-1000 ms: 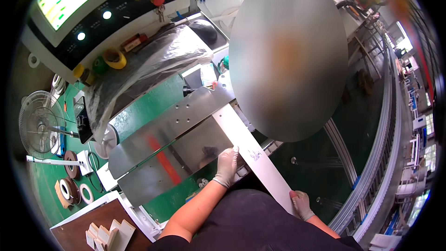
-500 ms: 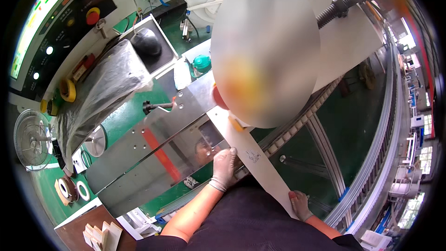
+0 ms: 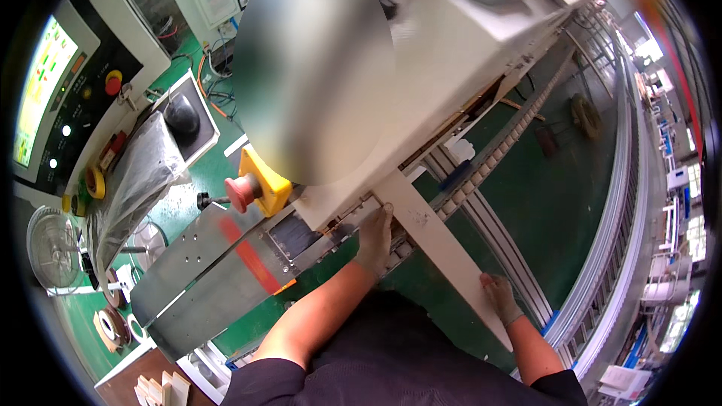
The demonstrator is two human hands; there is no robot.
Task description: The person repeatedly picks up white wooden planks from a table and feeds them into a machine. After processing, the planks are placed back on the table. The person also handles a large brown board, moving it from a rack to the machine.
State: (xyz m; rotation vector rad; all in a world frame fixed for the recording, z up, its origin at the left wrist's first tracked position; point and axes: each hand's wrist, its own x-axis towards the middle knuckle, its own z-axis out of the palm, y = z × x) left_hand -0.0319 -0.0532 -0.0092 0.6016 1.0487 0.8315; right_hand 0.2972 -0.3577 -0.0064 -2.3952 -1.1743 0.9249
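Observation:
A long white board (image 3: 444, 248) lies slanted on the machine's bed, its far end under the white machine housing (image 3: 459, 53). My left hand (image 3: 375, 239), in a pale glove, presses flat against the board's left edge close to where it goes into the housing. Near the board's near end, my gloved right hand (image 3: 499, 298) rests on its right edge. Neither hand is closed around the board. A grey metal guide plate (image 3: 218, 263) with a red stripe lies just left of my left hand.
A red mushroom button on a yellow box (image 3: 256, 186) stands left of the housing. A control panel with a lit screen (image 3: 53, 98) is at far left. Tape rolls (image 3: 113, 323) lie at lower left. A roller conveyor rail (image 3: 587, 271) runs along the right.
The view has swung up and right along the machine. The board has gone further in under the housing. Both hands have followed it forward, still on its edges.

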